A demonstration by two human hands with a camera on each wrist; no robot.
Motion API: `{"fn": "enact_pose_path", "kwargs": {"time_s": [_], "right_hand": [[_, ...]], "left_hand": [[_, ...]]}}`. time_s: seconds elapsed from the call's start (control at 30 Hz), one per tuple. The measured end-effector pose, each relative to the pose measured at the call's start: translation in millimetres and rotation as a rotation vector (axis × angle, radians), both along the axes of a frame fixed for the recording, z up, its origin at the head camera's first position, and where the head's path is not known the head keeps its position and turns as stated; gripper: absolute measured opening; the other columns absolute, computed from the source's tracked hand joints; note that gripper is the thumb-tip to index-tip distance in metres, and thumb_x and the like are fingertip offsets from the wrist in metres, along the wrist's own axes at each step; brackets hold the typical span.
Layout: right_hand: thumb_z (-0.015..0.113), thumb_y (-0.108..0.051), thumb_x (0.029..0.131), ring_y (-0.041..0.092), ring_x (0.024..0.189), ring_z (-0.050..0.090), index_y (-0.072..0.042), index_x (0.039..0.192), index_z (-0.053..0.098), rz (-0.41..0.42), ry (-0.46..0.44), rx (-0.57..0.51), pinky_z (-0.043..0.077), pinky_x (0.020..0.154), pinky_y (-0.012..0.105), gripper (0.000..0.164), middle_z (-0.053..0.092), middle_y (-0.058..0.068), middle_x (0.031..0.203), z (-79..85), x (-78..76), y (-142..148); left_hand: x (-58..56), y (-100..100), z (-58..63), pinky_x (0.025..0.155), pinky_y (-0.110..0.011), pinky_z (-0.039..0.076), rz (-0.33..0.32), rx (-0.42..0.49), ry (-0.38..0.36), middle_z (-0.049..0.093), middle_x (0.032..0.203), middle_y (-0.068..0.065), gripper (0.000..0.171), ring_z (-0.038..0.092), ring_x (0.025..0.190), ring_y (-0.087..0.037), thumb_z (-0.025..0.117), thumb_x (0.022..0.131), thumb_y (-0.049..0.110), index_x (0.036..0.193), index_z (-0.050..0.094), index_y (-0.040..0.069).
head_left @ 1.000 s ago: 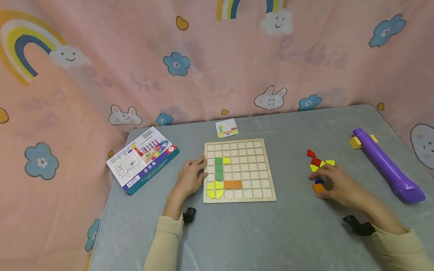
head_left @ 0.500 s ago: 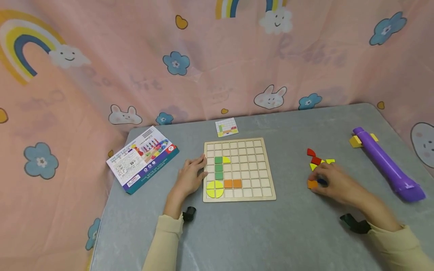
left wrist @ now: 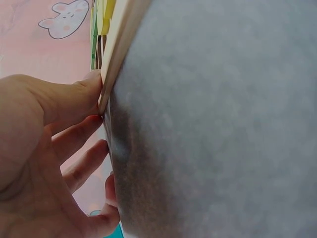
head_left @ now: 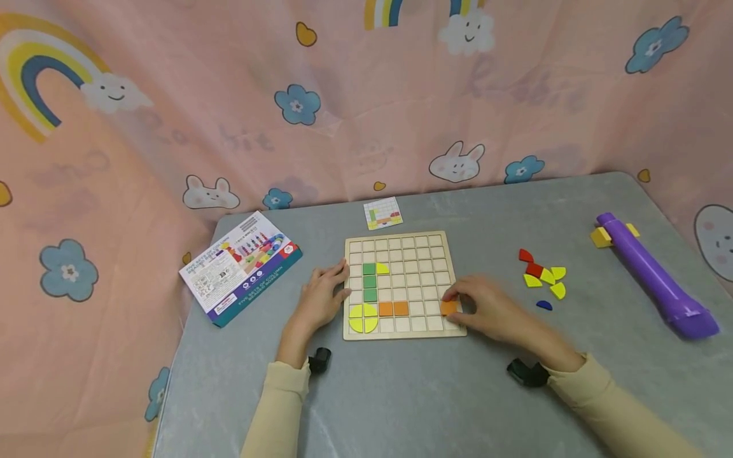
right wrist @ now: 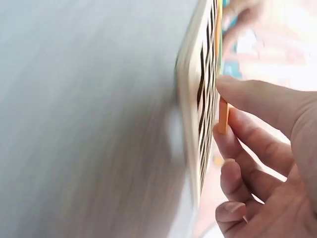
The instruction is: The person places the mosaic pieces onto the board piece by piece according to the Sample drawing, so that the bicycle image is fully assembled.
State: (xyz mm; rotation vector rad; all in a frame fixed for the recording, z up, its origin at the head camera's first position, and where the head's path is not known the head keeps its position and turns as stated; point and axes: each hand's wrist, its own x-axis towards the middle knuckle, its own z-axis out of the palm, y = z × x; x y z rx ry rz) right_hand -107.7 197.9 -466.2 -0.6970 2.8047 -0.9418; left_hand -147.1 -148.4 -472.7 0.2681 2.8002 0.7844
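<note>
A wooden grid board [head_left: 409, 248] lies on the table. My left hand [head_left: 321, 298] rests at its left side, thumb and fingertips touching the edge. Between thumb and fingers, my right hand [head_left: 489, 310] pinches an orange square tile [right wrist: 224, 117]; in the right wrist view the tile is held on edge-on view just off the grid, over the board's right columns. Set in the board are green squares [head_left: 369, 281], a yellow quarter-round [head_left: 382, 269], two orange squares [head_left: 393, 309] and a circle of yellow quarter-rounds [head_left: 363, 311].
Right of the board lie loose red pieces [head_left: 534, 270], yellow quarter-rounds [head_left: 558, 291] and a blue half-round [head_left: 544, 305]. A pattern card [head_left: 383, 214] sits behind the board. A toy box [head_left: 240, 270] is on the left; a purple tube [head_left: 655, 280] leans on a yellow block [head_left: 601, 238] at right.
My right hand has picked up the orange square from the loose pieces and carried it left over the board, uncovering the blue half-round and a yellow quarter-round. The left hand stays put.
</note>
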Motion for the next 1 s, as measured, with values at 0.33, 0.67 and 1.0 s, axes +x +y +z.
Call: {"fn": "enact_pose_path", "kwargs": {"time_s": [0.33,0.67,1.0], "right_hand": [[0.088,-0.016,0.087,0.016,0.096,0.056,-0.015,0.104,0.078,0.068,0.045,-0.036,0.051,0.085,0.038,0.020,0.070,-0.002,0.105,-8.5,-16.5,-47],[0.090,-0.014,0.085,0.016,0.096,0.054,-0.016,0.099,0.078,0.058,-0.011,-0.062,0.049,0.084,0.037,0.019,0.068,-0.003,0.101,-9.7,-18.8,-52],[0.089,-0.017,0.086,0.024,0.105,0.056,-0.013,0.109,0.077,-0.031,-0.069,-0.056,0.051,0.092,0.046,0.026,0.066,0.006,0.115,-8.6,-10.3,-20]], "left_hand": [[-0.3,0,0.1,0.109,-0.063,0.037,0.005,-0.001,-0.003,0.033,0.174,0.003,0.059,0.042,0.147,-0.033,0.066,0.106,0.023,0.161,0.045,0.014],[0.0,0,1.5,0.110,-0.063,0.037,0.010,-0.001,0.001,0.034,0.174,0.003,0.059,0.042,0.147,-0.033,0.066,0.106,0.023,0.161,0.045,0.014],[0.9,1,1.0,0.111,-0.066,0.036,0.013,0.004,0.000,0.034,0.174,0.002,0.059,0.042,0.147,-0.033,0.066,0.106,0.022,0.161,0.045,0.014]]}}
